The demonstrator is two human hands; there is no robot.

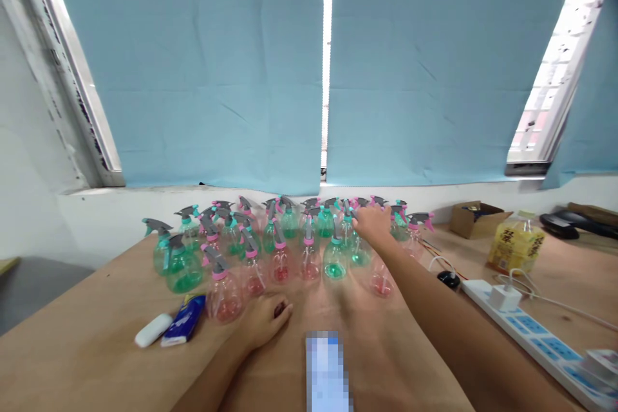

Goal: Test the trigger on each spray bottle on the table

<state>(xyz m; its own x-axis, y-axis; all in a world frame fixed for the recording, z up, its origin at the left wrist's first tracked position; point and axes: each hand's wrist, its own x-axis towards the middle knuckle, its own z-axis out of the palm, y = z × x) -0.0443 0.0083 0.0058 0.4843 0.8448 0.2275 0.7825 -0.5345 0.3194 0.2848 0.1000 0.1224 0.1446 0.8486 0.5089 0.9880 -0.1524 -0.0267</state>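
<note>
My right hand (374, 222) reaches out to the back right of a crowd of spray bottles. Its fingers are closed at the grey trigger head of a spray bottle (358, 252) with green tint; the hand hides part of the grip. My left hand (264, 320) rests on the table with fingers curled in, just in front of a pink spray bottle (226, 299); nothing shows in it. Several clear bottles, pink or green with grey heads, stand upright close together, among them a green bottle (335, 264) and a pink bottle (382, 280) below my right forearm.
A phone (328, 370) with a blurred screen lies in front. Left are a white oval object (153, 330) and a blue packet (186, 320). Right are a power strip (535, 338) with cables, a yellow-labelled jug (515, 244) and a cardboard box (476, 222). Blue curtains (217, 77) hang behind.
</note>
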